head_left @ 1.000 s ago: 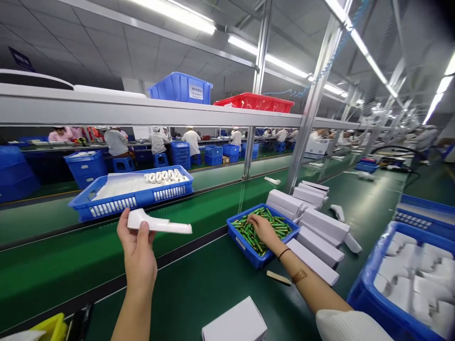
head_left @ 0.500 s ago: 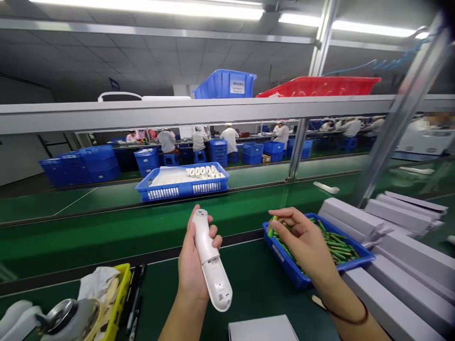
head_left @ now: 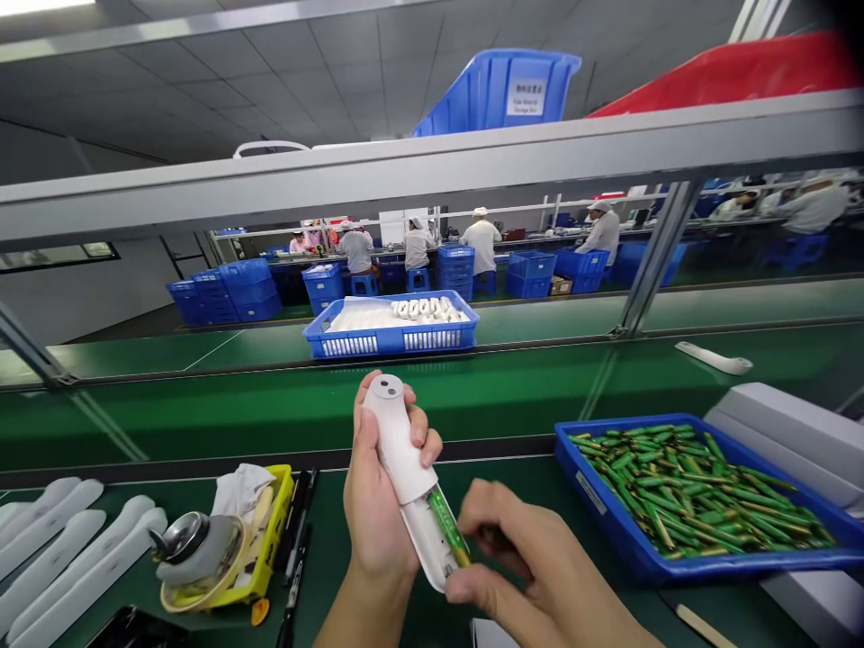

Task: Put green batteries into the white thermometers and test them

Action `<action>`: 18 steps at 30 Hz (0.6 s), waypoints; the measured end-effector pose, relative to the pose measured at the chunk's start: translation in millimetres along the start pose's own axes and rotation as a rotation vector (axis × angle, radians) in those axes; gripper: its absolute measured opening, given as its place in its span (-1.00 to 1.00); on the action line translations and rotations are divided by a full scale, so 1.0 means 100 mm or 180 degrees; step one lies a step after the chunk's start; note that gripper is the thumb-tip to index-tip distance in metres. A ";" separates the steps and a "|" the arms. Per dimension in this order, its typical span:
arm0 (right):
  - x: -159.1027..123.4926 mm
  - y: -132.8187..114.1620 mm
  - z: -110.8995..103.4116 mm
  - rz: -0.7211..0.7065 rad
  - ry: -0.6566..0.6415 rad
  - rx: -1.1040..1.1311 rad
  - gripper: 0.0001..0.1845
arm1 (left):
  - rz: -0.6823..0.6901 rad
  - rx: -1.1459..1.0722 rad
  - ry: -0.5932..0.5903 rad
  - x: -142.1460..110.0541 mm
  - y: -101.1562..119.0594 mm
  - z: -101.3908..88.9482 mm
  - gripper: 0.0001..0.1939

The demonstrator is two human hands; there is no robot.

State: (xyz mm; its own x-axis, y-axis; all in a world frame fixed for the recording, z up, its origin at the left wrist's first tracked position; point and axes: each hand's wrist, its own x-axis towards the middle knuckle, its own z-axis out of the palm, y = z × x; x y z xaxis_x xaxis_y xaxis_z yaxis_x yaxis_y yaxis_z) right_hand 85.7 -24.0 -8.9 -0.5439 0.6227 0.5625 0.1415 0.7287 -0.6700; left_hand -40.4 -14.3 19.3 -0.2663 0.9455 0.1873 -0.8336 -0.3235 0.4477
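My left hand is wrapped round a white handheld device, held tilted with its two-holed end up and its lower compartment uncovered. A green and gold battery lies lengthwise in that compartment. My right hand is curled at the battery's lower end, with the thumb pressed against it; the other fingertips are partly hidden. Right of this hand stands a blue tray heaped with similar green batteries.
Left, a yellow basket holds a dispenser bottle and a cloth, beside black pens and several white devices. A blue crate stands beyond the green belt. White boxes lie right. Co-workers sit far behind.
My right hand has moved left from the battery tray to the device, bringing a battery into its compartment. The view has turned leftward, showing more white devices at the left.
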 end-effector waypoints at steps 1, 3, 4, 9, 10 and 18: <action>0.01 -0.01 -0.01 0.0472 -0.0179 0.0468 -0.78 | 0.0000 -0.0021 -0.0180 -0.01 -0.01 0.00 -0.76; 0.02 -0.02 -0.02 0.1095 -0.0403 0.1365 -0.67 | 0.0027 -0.0028 -0.0497 -0.02 -0.04 -0.01 -0.79; 0.03 0.00 -0.03 0.1221 -0.0463 0.1686 -0.65 | 0.0049 -0.0015 -0.0574 -0.02 -0.04 -0.01 -0.81; 0.02 0.08 -0.12 0.1162 -0.0324 0.1523 -0.76 | 0.0017 0.0071 0.0002 0.07 -0.07 -0.06 -0.81; 0.01 0.09 -0.15 0.1179 -0.0215 0.1409 -0.76 | 0.0086 0.0159 0.0114 0.09 -0.08 -0.07 -0.80; -0.04 0.07 -0.10 0.0941 0.0620 0.0893 -0.77 | 0.0499 0.0681 0.0226 0.00 -0.27 -0.07 -0.80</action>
State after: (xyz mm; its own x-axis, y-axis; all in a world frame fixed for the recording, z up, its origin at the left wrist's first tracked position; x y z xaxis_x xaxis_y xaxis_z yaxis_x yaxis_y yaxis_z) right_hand 97.1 -18.8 -10.7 -0.3441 0.8541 0.3900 0.0230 0.4229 -0.9059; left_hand -21.1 -5.0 0.9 -0.4238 0.8810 0.2104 -0.6604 -0.4595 0.5939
